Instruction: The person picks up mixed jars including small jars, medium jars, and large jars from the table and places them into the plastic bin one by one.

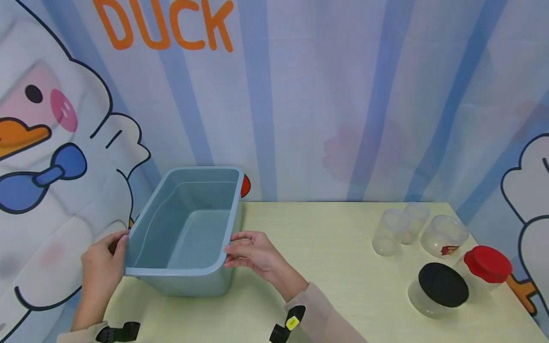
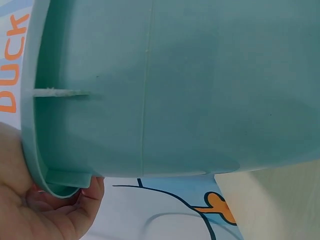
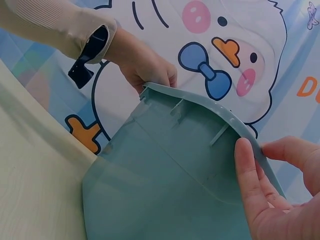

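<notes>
A blue-green plastic storage bin (image 1: 146, 205) stands at the left of the table, its open top facing up and nothing visible inside. My left hand (image 1: 103, 262) grips its rim at the near left corner, fingers curled beneath the lip in the left wrist view. On the opposite long side, my right hand (image 1: 257, 255) pinches the rim, thumb and fingers on either side of it in the right wrist view. Ribs under the rim and the bin's outer wall (image 2: 200, 100) show from the left wrist.
At the table's right are clear containers: a jar with a black lid (image 1: 443, 285), a jar with a red lid (image 1: 488, 264), a wide jar (image 1: 444, 236) and two slimmer ones, one a clear cup (image 1: 388, 233). A duck-print curtain (image 1: 300, 95) hangs behind the table (image 1: 309, 247).
</notes>
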A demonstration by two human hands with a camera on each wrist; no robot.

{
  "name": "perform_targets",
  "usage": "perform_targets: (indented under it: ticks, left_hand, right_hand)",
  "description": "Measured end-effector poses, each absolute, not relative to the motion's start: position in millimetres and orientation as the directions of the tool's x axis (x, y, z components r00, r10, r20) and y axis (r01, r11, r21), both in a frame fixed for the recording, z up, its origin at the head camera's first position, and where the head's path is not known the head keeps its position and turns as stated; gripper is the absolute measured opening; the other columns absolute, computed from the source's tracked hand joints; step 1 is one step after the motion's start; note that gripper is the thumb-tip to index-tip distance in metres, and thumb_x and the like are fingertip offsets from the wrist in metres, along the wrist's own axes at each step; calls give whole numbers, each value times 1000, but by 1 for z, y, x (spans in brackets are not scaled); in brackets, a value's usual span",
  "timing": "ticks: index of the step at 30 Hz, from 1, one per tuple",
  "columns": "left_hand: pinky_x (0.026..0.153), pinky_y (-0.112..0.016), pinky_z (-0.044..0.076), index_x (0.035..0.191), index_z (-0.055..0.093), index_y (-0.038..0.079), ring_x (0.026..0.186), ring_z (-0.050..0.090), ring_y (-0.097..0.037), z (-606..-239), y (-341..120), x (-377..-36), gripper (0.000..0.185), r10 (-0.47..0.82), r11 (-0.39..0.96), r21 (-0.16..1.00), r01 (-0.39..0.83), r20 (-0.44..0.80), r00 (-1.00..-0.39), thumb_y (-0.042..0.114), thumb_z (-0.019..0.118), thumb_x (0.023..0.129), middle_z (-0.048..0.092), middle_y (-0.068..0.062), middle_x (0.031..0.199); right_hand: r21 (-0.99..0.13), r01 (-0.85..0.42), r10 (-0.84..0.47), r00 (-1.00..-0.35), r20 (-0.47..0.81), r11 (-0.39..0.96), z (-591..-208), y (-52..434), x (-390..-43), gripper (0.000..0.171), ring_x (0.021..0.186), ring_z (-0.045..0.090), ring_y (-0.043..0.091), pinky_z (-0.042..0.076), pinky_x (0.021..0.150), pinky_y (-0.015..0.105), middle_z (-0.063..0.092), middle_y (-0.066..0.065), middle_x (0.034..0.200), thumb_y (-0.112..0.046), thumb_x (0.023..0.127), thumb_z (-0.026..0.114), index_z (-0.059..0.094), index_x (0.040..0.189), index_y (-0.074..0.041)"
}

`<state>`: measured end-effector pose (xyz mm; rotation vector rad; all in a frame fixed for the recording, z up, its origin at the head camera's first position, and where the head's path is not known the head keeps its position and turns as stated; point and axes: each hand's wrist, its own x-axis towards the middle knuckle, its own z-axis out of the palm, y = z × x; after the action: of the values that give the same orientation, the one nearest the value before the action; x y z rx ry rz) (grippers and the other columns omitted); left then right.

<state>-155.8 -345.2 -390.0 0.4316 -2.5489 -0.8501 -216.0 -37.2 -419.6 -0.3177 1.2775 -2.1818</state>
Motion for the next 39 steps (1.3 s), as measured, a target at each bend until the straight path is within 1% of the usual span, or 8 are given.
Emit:
perform_targets:
  ticks: [5,12,24,26,29,31,33,39]
  left_hand:
    - [56,-8,39,130,61,-7,85,62,-32,-391,-343,-156,38,-420,754,636,-166,273,-865,20,48,106,66,-27,107]
    - [56,-15,46,130,61,-7,85,64,-32,-391,-340,-156,39,-427,744,643,-178,253,-868,21,48,107,66,-27,108]
    - [55,-15,44,126,64,-6,84,66,-33,-394,-331,-158,37,-442,755,631,-180,287,-850,21,49,106,67,-26,105]
    - [57,-18,49,127,63,-5,85,66,-33,-393,-330,-158,37,-445,750,635,-185,278,-851,22,49,106,67,-26,106]
    - [66,-33,59,129,62,-6,87,67,-36,-393,-327,-157,39,-449,739,646,-192,259,-855,23,48,107,66,-27,108]
    - [72,-46,59,129,61,-7,89,67,-38,-393,-325,-157,39,-450,736,649,-194,254,-856,22,48,107,65,-28,110]
    - [75,-51,57,129,61,-8,89,67,-40,-393,-323,-157,38,-453,733,652,-192,258,-854,20,48,106,65,-30,111]
    - [70,-45,58,127,62,-8,86,65,-36,-391,-318,-157,36,-454,746,635,-201,263,-851,18,49,106,66,-28,108]
  right_hand:
    - [-851,378,-590,-801,-103,-365,-419,-35,-216,14,67,69,18,59,67,31,69,10,84,8,93,61,58,106,2]
    - [-843,378,-603,-793,-83,-382,-421,-31,-215,15,67,68,17,59,67,30,69,9,82,9,92,60,56,105,4]
    - [-834,385,-601,-795,-82,-395,-422,-23,-215,17,67,68,17,59,67,30,69,9,82,10,91,59,54,106,4]
    - [-831,387,-602,-794,-81,-400,-421,-22,-215,17,67,68,17,59,67,30,69,9,81,10,91,59,54,105,4]
    - [-828,386,-601,-795,-76,-406,-422,-20,-214,16,67,68,17,59,66,30,69,8,81,10,91,59,54,104,3]
    - [-828,386,-600,-796,-76,-407,-422,-19,-214,16,67,68,17,59,66,30,69,8,81,11,90,59,55,104,3]
    - [-829,384,-597,-799,-77,-407,-423,-17,-214,16,67,68,18,59,66,31,69,9,81,11,90,59,55,104,3]
    - [-826,387,-593,-801,-81,-410,-424,-13,-213,17,67,68,18,59,66,31,69,9,80,11,90,59,55,104,2]
